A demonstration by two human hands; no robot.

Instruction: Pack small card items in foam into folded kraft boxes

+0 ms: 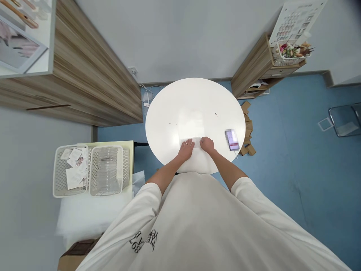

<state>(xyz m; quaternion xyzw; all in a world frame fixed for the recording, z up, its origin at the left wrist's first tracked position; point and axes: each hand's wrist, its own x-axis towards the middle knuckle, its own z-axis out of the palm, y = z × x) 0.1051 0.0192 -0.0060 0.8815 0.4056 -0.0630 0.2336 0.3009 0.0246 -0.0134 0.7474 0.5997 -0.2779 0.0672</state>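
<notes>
We see a white, translucent sheet (197, 161) at the centre of the frame, lying on the near part of the round white table (169, 99). Its top part forms a greyish band (197, 142) whose long axis runs left to right across the frame, nearly level; below it, the sheet points toward the bottom of the frame, spreading down to the table's near edge, close to our shirt (197, 210). Which is the sheet's own longer side we cannot tell.

Our left hand (186, 148) lies palm down on the band's left part, fingers extended and close together, pointing up the frame. Our right hand (207, 144) is curled at the band's right end; whether it pinches the sheet we cannot tell. The hands are near each other, a short stretch of band between them. Right of centre, a purple, pixelated object (232, 140) lies on the tabletop, slightly tilted.
</notes>
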